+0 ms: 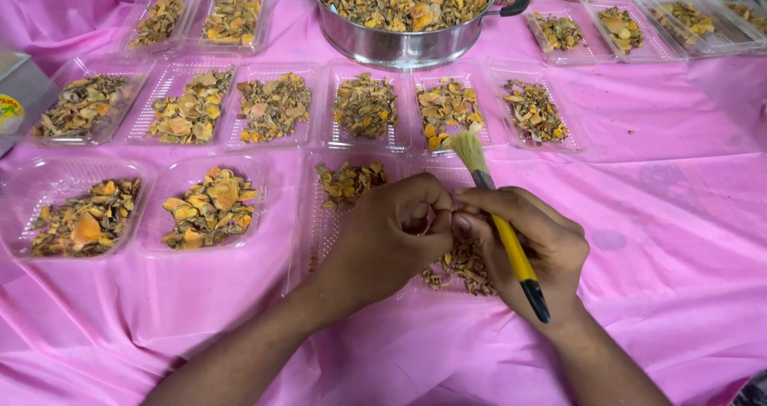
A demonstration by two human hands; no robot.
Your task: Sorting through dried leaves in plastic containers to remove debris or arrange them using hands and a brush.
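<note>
From the head camera I look down on a desk (679,238) covered with a pink cloth. My left hand (387,234) is curled nearly closed, fingertips pinched together against those of my right hand (527,250); whether a small piece sits between them I cannot tell. The right hand is closed around a brush (499,222) with a yellow handle and a black end, its pale bristles pointing up and away from me, the handle running diagonally down across the back of the palm.

Both hands hover over a clear plastic tray (319,230) just in front of me. It holds dried orange-brown slices (347,182) at its far left corner, and more of them (463,266) show beneath my right hand; my hands hide most of the tray's middle.

To the left, two filled trays (209,208) and (84,218) lie side by side near the tray I work over. Beyond them runs a row of six clear trays (363,106), each with a heap of the same slices; the brush's bristles overlap the near edge of that row. Behind the row stands a steel pot (407,46) with black handles, full of slices. More filled trays sit at the far left (200,18) and far right (623,30). A grey box (20,94) touches the left edge of the picture
</note>
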